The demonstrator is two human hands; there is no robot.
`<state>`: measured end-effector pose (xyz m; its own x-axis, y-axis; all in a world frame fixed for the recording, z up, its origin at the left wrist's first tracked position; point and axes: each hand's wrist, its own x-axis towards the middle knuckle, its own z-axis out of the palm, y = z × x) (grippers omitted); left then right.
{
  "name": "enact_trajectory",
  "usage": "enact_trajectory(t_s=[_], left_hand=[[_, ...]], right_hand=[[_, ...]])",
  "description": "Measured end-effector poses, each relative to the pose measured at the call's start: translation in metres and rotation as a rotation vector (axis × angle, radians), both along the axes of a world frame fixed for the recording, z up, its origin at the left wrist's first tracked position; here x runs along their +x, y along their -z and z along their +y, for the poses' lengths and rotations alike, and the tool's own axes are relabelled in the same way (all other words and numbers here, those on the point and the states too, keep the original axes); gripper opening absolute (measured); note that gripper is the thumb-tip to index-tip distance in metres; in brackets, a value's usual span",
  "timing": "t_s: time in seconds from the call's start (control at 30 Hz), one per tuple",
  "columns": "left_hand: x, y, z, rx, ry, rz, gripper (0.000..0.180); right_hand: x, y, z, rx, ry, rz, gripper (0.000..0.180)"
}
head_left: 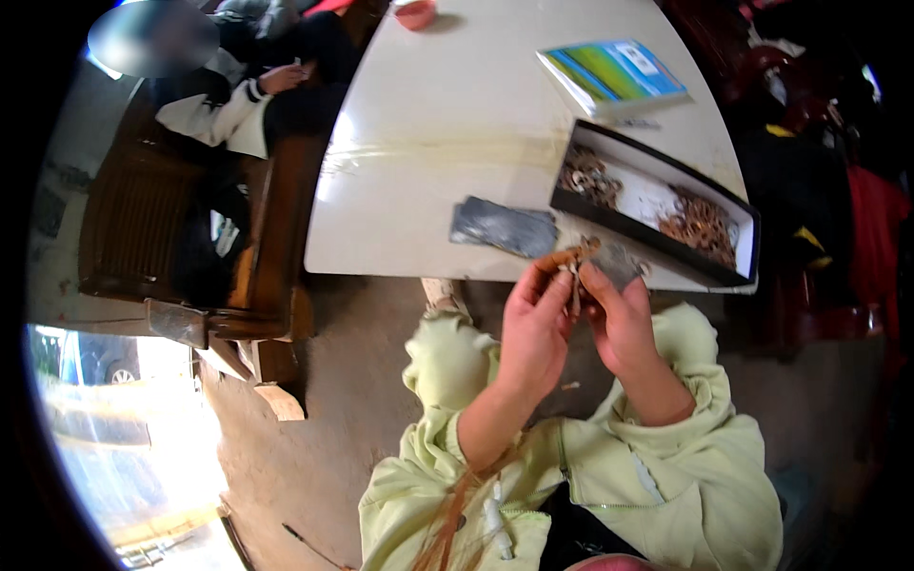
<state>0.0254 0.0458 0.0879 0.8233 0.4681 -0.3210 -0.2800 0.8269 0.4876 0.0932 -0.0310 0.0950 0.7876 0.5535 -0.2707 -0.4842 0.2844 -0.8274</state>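
Note:
My left hand (535, 324) and my right hand (621, 319) are raised together just below the front edge of a white table (457, 124). Both pinch a small brown strand piece (569, 259) between the fingertips. Long brown fibres (457, 519) trail down over my pale green jacket toward my lap. Right behind my hands a black-sided tray (657, 195) holds two heaps of small brownish rings. Its white inside shows between the heaps.
A dark grey flat piece (503, 226) lies on the table left of the tray. A blue-green booklet (614, 74) and a pink bowl (415, 13) are farther back. Another person sits on a wooden bench (190, 238) at the upper left.

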Motion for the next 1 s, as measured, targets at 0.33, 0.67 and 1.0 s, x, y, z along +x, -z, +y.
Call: enact_trajectory(t_s=[0.33, 0.67, 1.0], left_hand=[[-0.004, -0.008, 0.006, 0.097, -0.032, 0.000, 0.015], [-0.007, 0.004, 0.004, 0.174, -0.015, -0.016, 0.017], [-0.001, -0.002, -0.001, 0.118, -0.018, -0.047, 0.013]], right_hand=[[0.002, 0.003, 0.002, 0.074, -0.101, -0.031, 0.018], [-0.003, -0.003, 0.001, 0.053, -0.094, -0.118, 0.016], [0.003, -0.002, -0.003, 0.132, -0.074, -0.016, 0.017]])
